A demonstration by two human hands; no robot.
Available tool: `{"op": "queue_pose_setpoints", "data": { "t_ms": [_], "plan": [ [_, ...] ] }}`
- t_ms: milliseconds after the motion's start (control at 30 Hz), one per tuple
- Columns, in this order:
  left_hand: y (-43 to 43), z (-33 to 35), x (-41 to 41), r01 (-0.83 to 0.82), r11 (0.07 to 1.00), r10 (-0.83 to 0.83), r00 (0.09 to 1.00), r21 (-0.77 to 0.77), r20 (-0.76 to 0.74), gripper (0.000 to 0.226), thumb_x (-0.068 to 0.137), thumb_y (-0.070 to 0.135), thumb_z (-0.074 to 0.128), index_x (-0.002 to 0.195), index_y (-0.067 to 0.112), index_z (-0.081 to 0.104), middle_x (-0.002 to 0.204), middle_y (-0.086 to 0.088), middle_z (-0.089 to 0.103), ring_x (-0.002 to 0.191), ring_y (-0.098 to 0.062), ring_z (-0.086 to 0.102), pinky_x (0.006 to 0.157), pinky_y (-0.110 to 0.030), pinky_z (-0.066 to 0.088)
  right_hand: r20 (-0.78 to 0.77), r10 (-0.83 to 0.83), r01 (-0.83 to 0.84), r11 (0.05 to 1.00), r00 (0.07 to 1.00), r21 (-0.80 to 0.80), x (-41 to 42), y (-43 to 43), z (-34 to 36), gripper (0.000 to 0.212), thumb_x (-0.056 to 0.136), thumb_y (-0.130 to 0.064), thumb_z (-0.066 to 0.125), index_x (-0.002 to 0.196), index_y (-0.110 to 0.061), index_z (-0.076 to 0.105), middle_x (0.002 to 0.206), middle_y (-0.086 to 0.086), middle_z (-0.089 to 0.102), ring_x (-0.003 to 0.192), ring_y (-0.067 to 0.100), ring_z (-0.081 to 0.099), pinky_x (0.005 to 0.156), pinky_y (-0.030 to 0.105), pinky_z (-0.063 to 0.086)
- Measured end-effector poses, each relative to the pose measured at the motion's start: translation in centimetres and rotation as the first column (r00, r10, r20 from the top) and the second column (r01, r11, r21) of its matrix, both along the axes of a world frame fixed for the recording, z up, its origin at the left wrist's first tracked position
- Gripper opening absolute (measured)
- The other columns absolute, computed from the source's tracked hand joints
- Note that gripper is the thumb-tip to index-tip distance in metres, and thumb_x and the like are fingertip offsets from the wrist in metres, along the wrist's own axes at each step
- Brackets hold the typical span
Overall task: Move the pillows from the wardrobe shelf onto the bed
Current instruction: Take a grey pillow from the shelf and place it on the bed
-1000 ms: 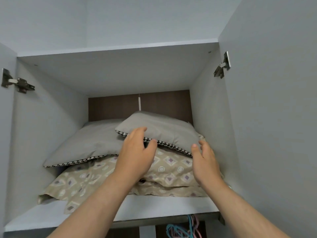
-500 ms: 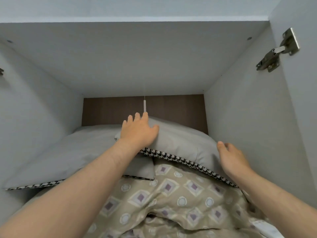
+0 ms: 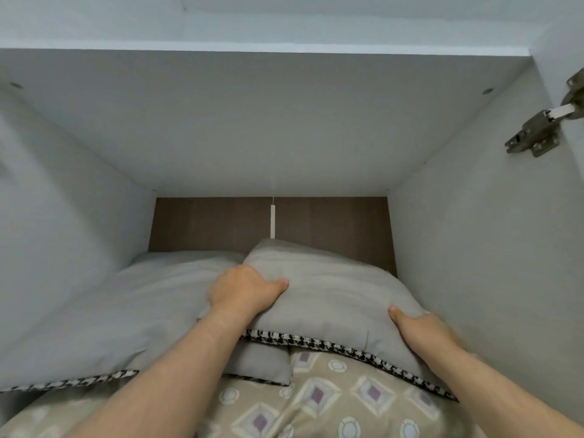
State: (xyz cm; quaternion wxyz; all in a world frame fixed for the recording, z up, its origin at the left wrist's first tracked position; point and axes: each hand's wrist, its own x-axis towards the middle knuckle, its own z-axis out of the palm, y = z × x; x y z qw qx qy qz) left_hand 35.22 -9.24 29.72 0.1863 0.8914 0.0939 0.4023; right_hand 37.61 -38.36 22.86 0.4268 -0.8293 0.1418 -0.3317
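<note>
Inside the wardrobe compartment lies a stack of pillows. The top grey pillow [image 3: 331, 298] with a black-and-white houndstooth edge sits at the right. My left hand [image 3: 243, 290] grips its left side, fingers tucked under. My right hand [image 3: 420, 330] grips its right edge, thumb on top. A second grey pillow [image 3: 126, 311] with the same trim lies to the left, partly under the first. Beneath both is a beige patterned pillow [image 3: 316, 403]. The bed is out of view.
The compartment's ceiling [image 3: 268, 121] is close overhead. The white side walls [image 3: 474, 248] hem the pillows in, and a brown back panel [image 3: 215, 222] closes the rear. A metal door hinge [image 3: 537, 131] juts out at the upper right.
My view has moved closer into the compartment. My left hand slid from the pillow's top to grip its left side. My right hand closed on the right edge, and the pillow bunched up.
</note>
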Motion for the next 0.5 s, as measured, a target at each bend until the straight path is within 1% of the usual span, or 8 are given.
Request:
{"op": "queue_pose_setpoints", "data": {
  "t_ms": [100,167,200,267,333,367,433,500],
  "plan": [
    [0.5,-1.5,1.1,0.054,0.998,-0.053,0.994,-0.014,0.093,0.071,0.06,0.073,0.059,0.105,0.018,0.057,0.113,-0.006,0.066,0.104,-0.031,0.061,0.075,-0.036,0.043,0.124,-0.113,0.126,0.987,0.986,-0.1,0.2,0.8,-1.4,0.073,0.075,-0.065,0.051,0.118,-0.008,0.062,0.119,0.018,0.064,0.107,0.04,0.058,0.09,0.043,0.048],
    [0.7,-1.9,1.3,0.106,0.994,-0.107,0.983,0.012,0.152,0.055,0.067,0.064,0.063,0.097,0.02,0.048,0.111,-0.006,0.064,0.103,-0.031,0.059,0.072,-0.036,0.039,0.238,-0.116,0.138,0.987,0.964,-0.078,0.0,1.3,-2.2,0.058,0.078,-0.056,0.057,0.107,-0.006,0.062,0.111,0.021,0.065,0.101,0.041,0.058,0.086,0.046,0.048],
    [0.8,-2.0,1.1,0.132,0.991,-0.133,0.971,0.022,0.196,0.049,0.07,0.06,0.064,0.092,0.022,0.043,0.108,-0.006,0.064,0.101,-0.031,0.059,0.071,-0.036,0.037,0.286,-0.101,0.122,0.991,0.953,-0.057,-0.2,1.5,-2.4,0.051,0.08,-0.05,0.06,0.104,-0.005,0.06,0.108,0.022,0.064,0.1,0.042,0.058,0.084,0.047,0.048],
    [0.9,-2.0,0.1,0.164,0.984,-0.178,0.928,0.07,0.328,0.044,0.072,0.055,0.065,0.084,0.024,0.036,0.097,-0.003,0.061,0.094,-0.03,0.058,0.068,-0.036,0.035,0.385,-0.064,0.071,0.997,0.921,-0.005,-1.1,1.6,-2.6,0.04,0.084,-0.041,0.063,0.101,-0.006,0.056,0.106,0.021,0.063,0.099,0.042,0.057,0.082,0.046,0.046],
    [0.8,-2.3,-1.9,0.181,0.976,-0.217,0.86,0.122,0.462,0.044,0.072,0.052,0.068,0.079,0.025,0.033,0.085,0.003,0.05,0.087,-0.03,0.056,0.067,-0.036,0.033,0.482,-0.022,0.001,0.999,0.876,0.043,-2.8,1.9,-2.8,0.031,0.085,-0.038,0.062,0.098,-0.012,0.052,0.1,0.014,0.061,0.097,0.04,0.057,0.08,0.045,0.045],
    [0.8,-2.4,-3.0,0.183,0.973,-0.231,0.825,0.142,0.515,0.045,0.072,0.05,0.069,0.079,0.025,0.033,0.083,0.005,0.045,0.086,-0.03,0.055,0.068,-0.036,0.033,0.525,-0.002,-0.039,0.997,0.851,0.066,-3.7,2.1,-2.8,0.028,0.085,-0.039,0.062,0.097,-0.015,0.05,0.098,0.011,0.06,0.097,0.039,0.057,0.081,0.046,0.045],
    [1.1,-2.3,-5.7,0.186,0.971,-0.237,0.781,0.148,0.578,0.046,0.071,0.048,0.071,0.082,0.023,0.034,0.083,0.005,0.041,0.085,-0.031,0.053,0.068,-0.036,0.033,0.576,0.033,-0.118,0.987,0.817,0.11,-5.8,2.5,-2.7,0.031,0.084,-0.041,0.063,0.101,-0.018,0.049,0.103,0.009,0.061,0.098,0.037,0.057,0.085,0.05,0.047],
    [1.7,-2.1,-8.7,0.192,0.973,-0.228,0.765,0.125,0.602,0.046,0.07,0.049,0.071,0.086,0.022,0.038,0.086,0.004,0.045,0.085,-0.03,0.052,0.071,-0.038,0.035,0.605,0.071,-0.198,0.969,0.793,0.147,-7.8,3.0,-2.3,0.038,0.082,-0.04,0.067,0.104,-0.018,0.047,0.105,0.008,0.06,0.097,0.034,0.058,0.086,0.051,0.048]
  ]
}}
